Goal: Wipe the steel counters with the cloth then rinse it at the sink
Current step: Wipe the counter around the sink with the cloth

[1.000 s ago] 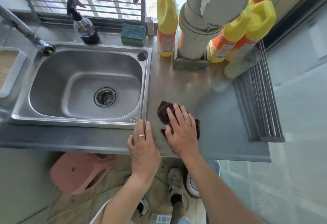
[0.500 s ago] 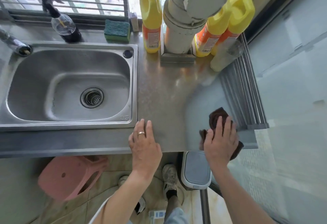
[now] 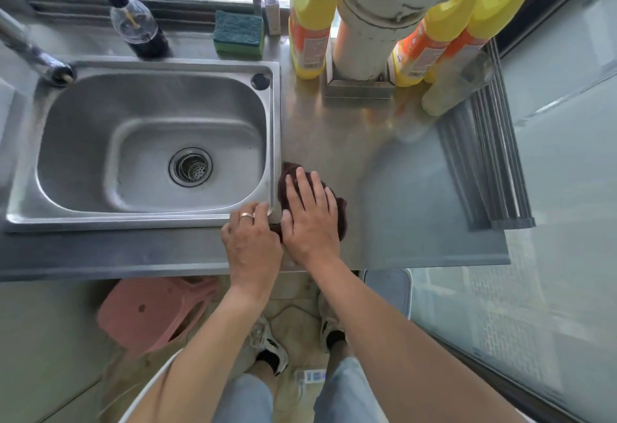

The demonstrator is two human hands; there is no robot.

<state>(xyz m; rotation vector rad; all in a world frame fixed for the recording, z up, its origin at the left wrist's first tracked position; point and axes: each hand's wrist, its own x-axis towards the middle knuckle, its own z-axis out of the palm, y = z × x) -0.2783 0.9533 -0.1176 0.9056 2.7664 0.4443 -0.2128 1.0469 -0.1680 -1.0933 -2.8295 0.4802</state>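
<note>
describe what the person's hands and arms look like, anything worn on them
Both forearms are bare, with no sleeves, gloves or watch showing. The left hand wears one plain, pale metal ring band on a finger. The right hand has no ring or other jewellery visible. No markings show on either arm.

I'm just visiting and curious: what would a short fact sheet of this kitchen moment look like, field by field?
place: steel counter with a sink set into it
cloth: dark brown cloth, flat on the counter just right of the sink's rim
right hand: right hand spread flat on the cloth, pressing it down
left hand: left hand resting on the sink's front right corner, holding nothing
sink state: basin dry-looking, no water running
behind the counter: yellow bottles, green sponge
task stage: wiping; rinse not yet done
</note>
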